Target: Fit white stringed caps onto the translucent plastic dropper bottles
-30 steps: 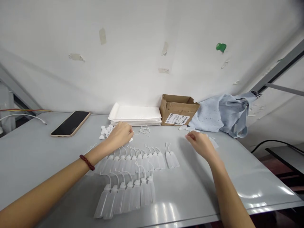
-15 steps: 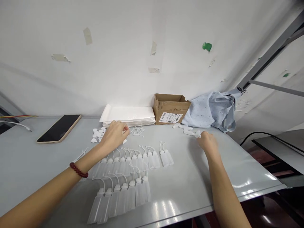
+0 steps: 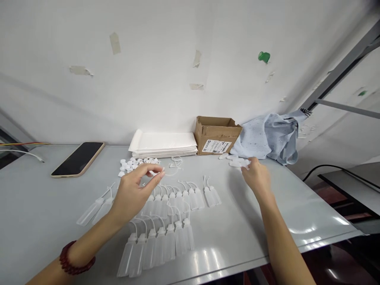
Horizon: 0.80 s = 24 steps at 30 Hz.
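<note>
My left hand [image 3: 135,188] is closed in a pinch on a thin white plastic strap [image 3: 172,173], which trails right from the fingertips. Just behind it lie a heap of small white caps [image 3: 127,164] and a few loose white straps [image 3: 177,161]. My right hand [image 3: 257,174] is at the little pile of translucent plastic pieces [image 3: 234,162], its fingers closed on one at the near end. Small translucent bottles [image 3: 154,247] with white strapped caps lie in rows between my hands. Two more bottles [image 3: 212,196] lie to the right, and another pair [image 3: 90,210] lies left of my left wrist.
Against the wall stand a stack of white envelopes [image 3: 163,143], an open cardboard box [image 3: 216,136] and a bunched light-blue cloth [image 3: 264,136]. A phone [image 3: 78,159] and a white cable [image 3: 25,152] lie at the left. The table's front edge [image 3: 231,268] runs below.
My left hand has drawn back from the caps and straps and now pinches a strap. My right hand stays by the translucent pieces, shifted slightly. The view has turned a little left.
</note>
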Motion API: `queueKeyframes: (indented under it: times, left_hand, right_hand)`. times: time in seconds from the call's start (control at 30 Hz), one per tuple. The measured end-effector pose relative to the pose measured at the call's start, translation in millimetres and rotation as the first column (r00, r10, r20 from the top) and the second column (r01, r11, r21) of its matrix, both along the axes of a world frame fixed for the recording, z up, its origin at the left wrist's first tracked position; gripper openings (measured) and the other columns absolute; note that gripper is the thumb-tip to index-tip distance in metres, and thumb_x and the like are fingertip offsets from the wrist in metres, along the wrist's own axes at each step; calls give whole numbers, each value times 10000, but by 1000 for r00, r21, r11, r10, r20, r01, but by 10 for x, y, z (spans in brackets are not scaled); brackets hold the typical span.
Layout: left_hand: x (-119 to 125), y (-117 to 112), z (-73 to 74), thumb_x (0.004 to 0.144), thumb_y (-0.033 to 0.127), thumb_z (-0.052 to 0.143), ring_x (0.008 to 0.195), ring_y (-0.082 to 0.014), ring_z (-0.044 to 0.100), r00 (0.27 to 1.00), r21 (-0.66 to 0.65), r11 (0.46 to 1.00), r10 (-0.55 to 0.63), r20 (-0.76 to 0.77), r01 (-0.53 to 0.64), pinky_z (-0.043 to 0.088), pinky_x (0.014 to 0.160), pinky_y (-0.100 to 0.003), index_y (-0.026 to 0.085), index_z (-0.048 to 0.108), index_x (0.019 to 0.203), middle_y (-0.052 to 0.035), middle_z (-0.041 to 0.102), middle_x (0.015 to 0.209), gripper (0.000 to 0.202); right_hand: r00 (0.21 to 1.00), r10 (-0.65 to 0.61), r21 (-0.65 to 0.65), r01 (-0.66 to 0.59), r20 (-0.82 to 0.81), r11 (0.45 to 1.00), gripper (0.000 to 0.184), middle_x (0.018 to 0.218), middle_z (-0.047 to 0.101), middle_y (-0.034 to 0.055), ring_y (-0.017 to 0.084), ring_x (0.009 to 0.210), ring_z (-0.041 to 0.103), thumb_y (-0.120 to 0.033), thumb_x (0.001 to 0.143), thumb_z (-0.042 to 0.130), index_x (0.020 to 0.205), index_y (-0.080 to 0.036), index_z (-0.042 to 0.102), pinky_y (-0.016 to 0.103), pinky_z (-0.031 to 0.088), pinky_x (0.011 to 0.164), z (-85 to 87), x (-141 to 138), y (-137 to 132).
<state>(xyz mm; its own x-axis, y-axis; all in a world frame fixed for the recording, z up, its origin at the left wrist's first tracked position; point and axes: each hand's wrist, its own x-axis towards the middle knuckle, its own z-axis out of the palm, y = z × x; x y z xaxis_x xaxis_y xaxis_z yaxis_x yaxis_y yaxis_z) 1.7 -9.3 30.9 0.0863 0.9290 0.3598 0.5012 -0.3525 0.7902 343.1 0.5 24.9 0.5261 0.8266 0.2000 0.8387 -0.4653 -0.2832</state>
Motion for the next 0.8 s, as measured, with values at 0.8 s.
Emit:
queueKeyframes:
  times: [0.8]
  left_hand:
    - [166, -208, 19, 784, 419, 634, 719, -146, 541, 869, -496, 770, -148, 472, 401, 471, 750, -338, 217, 684, 827, -5, 605, 746, 213]
  right_hand:
    - [303, 953, 511, -817, -18, 269, 359, 1024, 587, 98, 199, 927, 577, -109, 868, 540, 1204, -211, 471, 346, 527, 757, -190, -1224, -488]
